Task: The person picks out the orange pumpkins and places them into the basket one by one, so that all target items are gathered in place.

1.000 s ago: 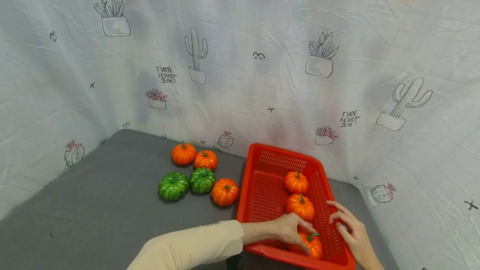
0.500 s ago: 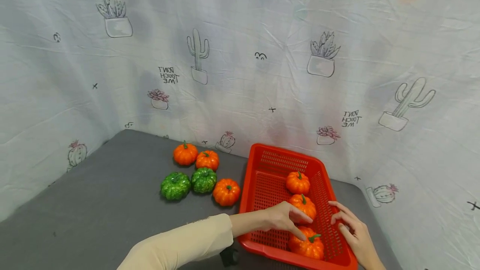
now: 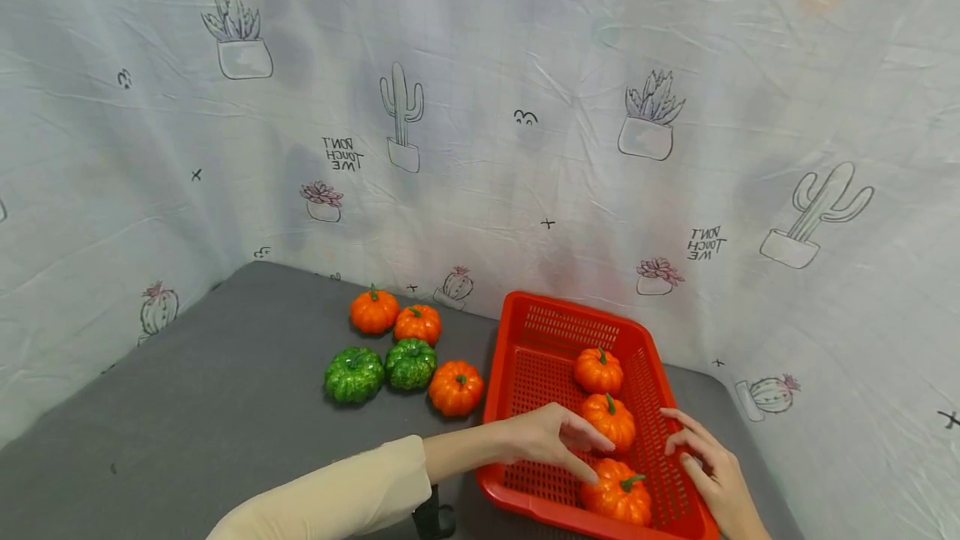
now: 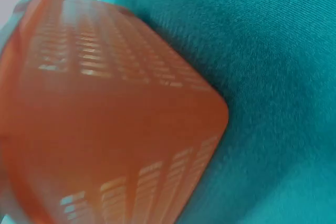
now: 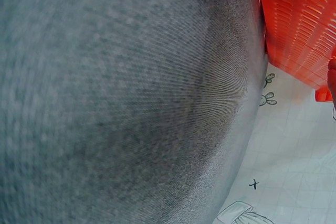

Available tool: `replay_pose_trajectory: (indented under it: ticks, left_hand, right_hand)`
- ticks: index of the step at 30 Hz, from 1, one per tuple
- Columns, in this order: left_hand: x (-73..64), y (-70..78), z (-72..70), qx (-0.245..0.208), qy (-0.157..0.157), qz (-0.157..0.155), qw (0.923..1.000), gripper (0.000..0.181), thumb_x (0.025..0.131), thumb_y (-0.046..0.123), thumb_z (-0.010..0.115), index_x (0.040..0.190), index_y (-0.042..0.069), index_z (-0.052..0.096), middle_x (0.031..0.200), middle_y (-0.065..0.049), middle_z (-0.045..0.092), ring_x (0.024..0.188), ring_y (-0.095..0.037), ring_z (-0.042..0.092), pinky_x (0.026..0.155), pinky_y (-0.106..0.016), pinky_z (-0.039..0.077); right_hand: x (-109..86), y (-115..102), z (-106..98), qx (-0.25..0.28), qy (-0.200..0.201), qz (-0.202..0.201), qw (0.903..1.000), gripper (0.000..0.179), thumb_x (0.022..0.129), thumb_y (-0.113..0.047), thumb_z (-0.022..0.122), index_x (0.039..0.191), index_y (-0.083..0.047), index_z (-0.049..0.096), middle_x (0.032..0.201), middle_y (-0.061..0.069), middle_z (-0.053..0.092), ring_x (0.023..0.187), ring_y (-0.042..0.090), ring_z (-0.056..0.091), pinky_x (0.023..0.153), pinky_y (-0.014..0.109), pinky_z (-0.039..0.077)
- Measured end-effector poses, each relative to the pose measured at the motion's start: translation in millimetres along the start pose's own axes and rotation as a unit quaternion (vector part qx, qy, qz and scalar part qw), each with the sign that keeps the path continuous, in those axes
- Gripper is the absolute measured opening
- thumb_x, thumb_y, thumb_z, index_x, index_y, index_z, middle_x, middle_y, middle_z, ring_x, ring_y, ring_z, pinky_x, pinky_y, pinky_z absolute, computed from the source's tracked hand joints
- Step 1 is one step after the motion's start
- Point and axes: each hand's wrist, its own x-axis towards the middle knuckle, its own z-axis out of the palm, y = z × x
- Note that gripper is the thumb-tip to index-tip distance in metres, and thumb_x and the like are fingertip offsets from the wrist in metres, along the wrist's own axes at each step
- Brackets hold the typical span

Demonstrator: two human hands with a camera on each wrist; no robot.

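Note:
My left hand (image 3: 543, 437) hovers over the red plastic basket (image 3: 498, 407), thumb and fingers apart, with nothing between them. Just below its fingertips sits an orange pumpkin (image 3: 618, 498) with a green stem, in the basket's near right part. Two more orange pumpkins, a middle one (image 3: 609, 422) and a far one (image 3: 597, 371), line up behind it along the right wall. On the basket's right rim rest the loosely bent fingers of my right hand (image 3: 708, 469). The left wrist view shows the outer corner of the basket (image 4: 115, 119); the right wrist view catches its side wall (image 5: 299, 19).
Left of the basket, on the grey tabletop (image 3: 225, 407), stand two green pumpkins (image 3: 354, 375) and three orange pumpkins (image 3: 456, 388), grouped closely. A white curtain (image 3: 465, 148) printed with potted plants hangs behind the table and at its sides.
My left hand has let go of the nearest orange pumpkin, opened its fingers and drawn up and to the left. The pumpkin stays in the basket. My right hand keeps its place on the rim.

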Motion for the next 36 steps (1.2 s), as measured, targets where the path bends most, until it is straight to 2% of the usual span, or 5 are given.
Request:
replay_pose_trajectory:
  ticks: [6, 16, 24, 30, 36]
  left_hand:
    - [-19.7, 7.6, -17.8, -0.006, 0.014, 0.032, 0.9994, 0.035, 0.086, 0.001, 0.070, 0.121, 0.005, 0.067, 0.123, -0.005, 0.065, 0.110, -0.008, 0.059, 0.089, -0.020, 0.047]
    - [-56.0, 6.1, -56.8, -0.010, 0.024, 0.081, 0.9963, 0.040, 0.086, 0.002, 0.070, 0.125, 0.005, 0.063, 0.129, -0.003, 0.061, 0.117, -0.009, 0.056, 0.088, -0.025, 0.050]
    - [-91.9, 4.2, -89.1, -0.005, 0.094, 0.085, 0.9919, 0.039, 0.088, 0.006, 0.069, 0.126, 0.009, 0.063, 0.132, -0.006, 0.058, 0.121, -0.023, 0.055, 0.089, -0.032, 0.051]
    - [-121.4, -7.3, -122.3, 0.034, 0.137, 0.101, 0.9848, 0.039, 0.089, 0.008, 0.068, 0.128, 0.008, 0.062, 0.130, -0.008, 0.059, 0.121, -0.023, 0.055, 0.090, -0.033, 0.050]
    - [-148.6, -20.6, -166.2, 0.058, 0.133, 0.104, 0.9839, 0.042, 0.091, 0.007, 0.066, 0.132, 0.005, 0.058, 0.135, -0.010, 0.056, 0.122, -0.016, 0.054, 0.093, -0.031, 0.049]
  right_hand:
    - [-0.4, 0.1, -0.5, 0.014, -0.005, -0.006, 0.9999, 0.028, 0.090, 0.010, 0.051, 0.084, -0.016, 0.060, 0.127, 0.000, 0.056, 0.065, 0.004, 0.045, 0.047, 0.020, 0.032]
    - [-1.3, 3.0, -0.5, 0.017, -0.001, -0.017, 0.9997, 0.031, 0.087, 0.014, 0.051, 0.085, -0.015, 0.061, 0.127, 0.000, 0.056, 0.078, 0.000, 0.047, 0.047, 0.019, 0.031]
    - [-0.3, 7.2, -0.4, 0.037, -0.008, -0.022, 0.9990, 0.031, 0.089, 0.015, 0.049, 0.086, -0.014, 0.060, 0.129, 0.000, 0.055, 0.053, 0.001, 0.033, 0.045, 0.018, 0.028]
    - [1.9, 4.9, -1.0, 0.036, -0.014, -0.022, 0.9990, 0.029, 0.089, 0.013, 0.048, 0.086, -0.013, 0.060, 0.129, -0.004, 0.054, 0.051, 0.000, 0.032, 0.045, 0.018, 0.029]
    - [0.7, 5.8, -1.8, 0.031, -0.022, -0.032, 0.9988, 0.030, 0.089, 0.014, 0.048, 0.086, -0.013, 0.060, 0.131, -0.010, 0.051, 0.048, 0.000, 0.030, 0.045, 0.016, 0.030]
